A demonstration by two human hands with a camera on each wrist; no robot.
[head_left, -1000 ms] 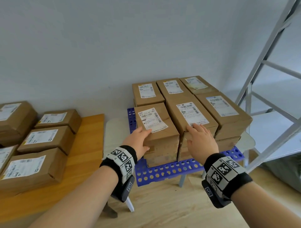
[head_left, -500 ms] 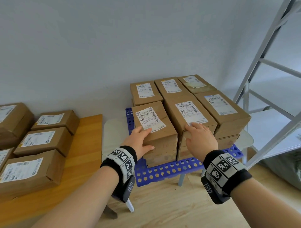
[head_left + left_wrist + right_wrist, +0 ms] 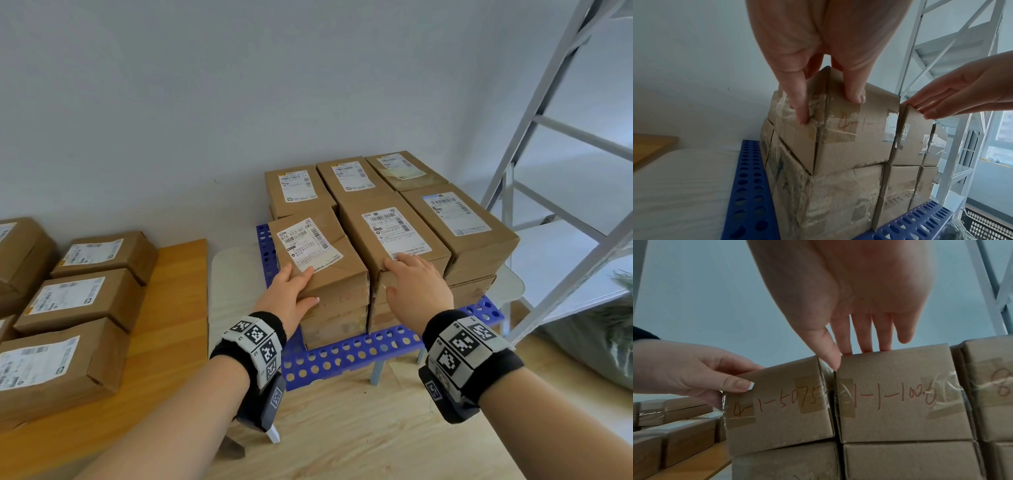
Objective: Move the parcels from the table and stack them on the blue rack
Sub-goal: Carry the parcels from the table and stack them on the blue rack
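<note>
Brown labelled parcels stand in two layers on the blue rack (image 3: pixel 346 353). My left hand (image 3: pixel 294 293) grips the near left corner of the front-left top parcel (image 3: pixel 322 250), thumb on its front face and fingers on its top and left side. That parcel (image 3: pixel 849 146) sits slightly skewed on the one below. My right hand (image 3: pixel 416 284) lies with straight fingers on the near top edge of the middle top parcel (image 3: pixel 394 233). Its thumb (image 3: pixel 833 363) points into the gap beside the middle top parcel (image 3: pixel 900 402). Several more parcels (image 3: pixel 78 298) lie on the wooden table (image 3: pixel 178 308) at left.
A white metal shelf frame (image 3: pixel 548 171) rises at the right, with a grey-green bag (image 3: pixel 599 329) at its foot. The rack rests on a low white stand (image 3: pixel 233 274) between table and frame. A plain wall is behind. Wood floor (image 3: pixel 342 428) lies in front.
Both hands stay on the same two parcels. Only the view has shifted slightly.
</note>
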